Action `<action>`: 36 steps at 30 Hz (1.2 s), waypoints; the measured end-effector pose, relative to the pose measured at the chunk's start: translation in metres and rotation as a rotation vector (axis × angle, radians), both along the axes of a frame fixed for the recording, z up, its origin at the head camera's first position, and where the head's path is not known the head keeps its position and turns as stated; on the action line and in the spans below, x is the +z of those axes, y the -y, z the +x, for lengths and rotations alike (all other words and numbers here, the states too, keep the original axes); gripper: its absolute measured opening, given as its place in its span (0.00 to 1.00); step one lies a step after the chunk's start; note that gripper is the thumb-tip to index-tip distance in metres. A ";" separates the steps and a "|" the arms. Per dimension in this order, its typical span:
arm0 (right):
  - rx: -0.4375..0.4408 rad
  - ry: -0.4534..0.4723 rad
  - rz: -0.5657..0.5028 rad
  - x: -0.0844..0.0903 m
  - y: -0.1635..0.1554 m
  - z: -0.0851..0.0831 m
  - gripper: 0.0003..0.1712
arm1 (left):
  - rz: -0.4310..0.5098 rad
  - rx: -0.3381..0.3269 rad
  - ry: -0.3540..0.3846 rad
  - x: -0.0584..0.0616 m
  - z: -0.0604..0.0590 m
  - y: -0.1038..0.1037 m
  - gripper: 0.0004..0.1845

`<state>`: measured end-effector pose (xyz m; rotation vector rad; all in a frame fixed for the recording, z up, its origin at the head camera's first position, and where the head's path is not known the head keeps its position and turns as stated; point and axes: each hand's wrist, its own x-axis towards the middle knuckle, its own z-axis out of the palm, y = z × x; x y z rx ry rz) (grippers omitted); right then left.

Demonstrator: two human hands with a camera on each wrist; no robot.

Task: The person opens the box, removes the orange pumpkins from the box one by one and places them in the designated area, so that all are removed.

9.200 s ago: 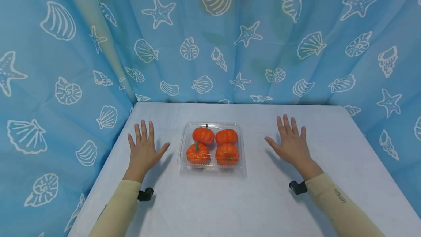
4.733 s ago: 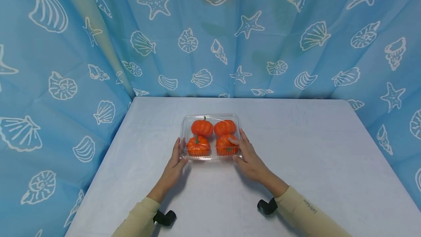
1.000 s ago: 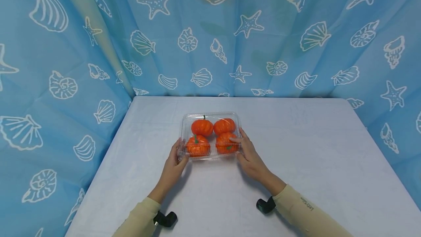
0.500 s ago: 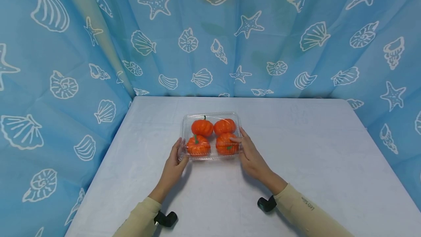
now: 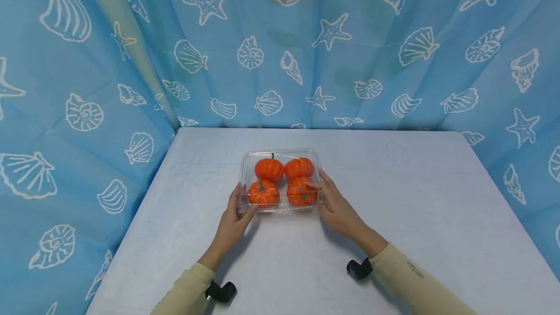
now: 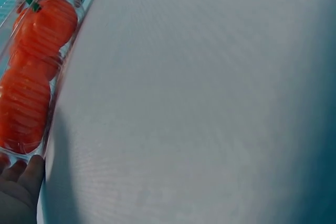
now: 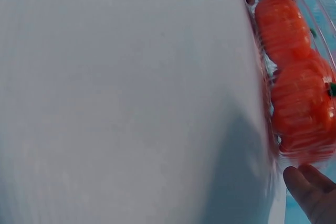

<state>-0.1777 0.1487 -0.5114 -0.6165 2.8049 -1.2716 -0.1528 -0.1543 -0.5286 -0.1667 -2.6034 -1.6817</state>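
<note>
A clear plastic clamshell box (image 5: 284,208) with several small orange toy pumpkins (image 5: 269,170) inside is held at mid-table in the head view. Green stems show on some of the pumpkins. My left hand (image 5: 233,218) grips the box's near left corner, fingers along the side and thumb at the front edge. At the near right corner my right hand (image 5: 338,212) holds it, with one finger laid over the lid and the thumb by the front rim. In the left wrist view, pumpkins (image 6: 44,27) show through the plastic wall. The right wrist view shows my right thumb (image 7: 299,182) at the box's end.
A white cloth covers the table (image 5: 411,198). Blue curtains (image 5: 350,62) with white shells and starfish stand behind it and along the left side. A black wrist camera (image 5: 221,292) is strapped to each sleeve (image 5: 415,278).
Both hands lay apart beside the box at first, then came in and took hold of its near corners. In the last half second the left thumb has shifted slightly right along the front edge.
</note>
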 end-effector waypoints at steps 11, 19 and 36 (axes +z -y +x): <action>0.061 -0.028 0.048 0.006 -0.011 -0.003 0.34 | 0.027 -0.005 0.032 0.002 -0.002 0.002 0.45; 0.073 -0.059 0.045 0.009 -0.016 -0.005 0.35 | 0.015 -0.045 0.056 0.004 -0.006 0.007 0.47; 0.039 -0.128 0.008 0.014 -0.024 -0.014 0.41 | 0.069 -0.056 0.077 0.003 -0.007 0.012 0.47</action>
